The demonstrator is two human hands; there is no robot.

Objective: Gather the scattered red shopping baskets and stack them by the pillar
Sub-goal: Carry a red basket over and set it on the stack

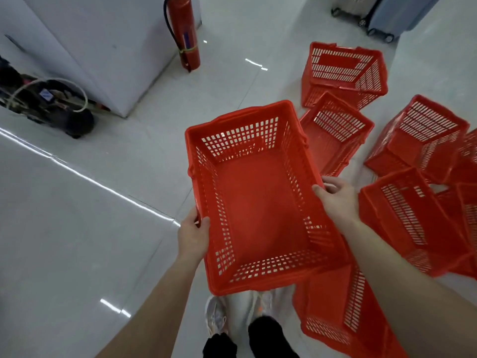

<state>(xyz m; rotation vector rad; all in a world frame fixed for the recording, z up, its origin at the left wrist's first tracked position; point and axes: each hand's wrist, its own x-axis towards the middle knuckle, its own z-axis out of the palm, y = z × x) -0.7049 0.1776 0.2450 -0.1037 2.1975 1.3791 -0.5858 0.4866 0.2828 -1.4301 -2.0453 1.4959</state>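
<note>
Head camera looks straight down on it: one red basket [258,202] is up off the floor [77,228], open side up, left hand [192,239] gripping its left rim, right hand [338,200] curled over the right rim. That's the pick-up stage, I'd say. The other baskets [418,140] lie tipped and scattered off to the right. Next comes the carry to the white pillar [103,47], beside the fire extinguisher [187,34], setting it down level to start the stack.

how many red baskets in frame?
6: held basket gripped by left hand and right hand; far basket top right; middle basket behind it; right basket; near-right basket beside the right hand; bottom basket under the right forearm. Red fragments at right edge may be more.
</note>
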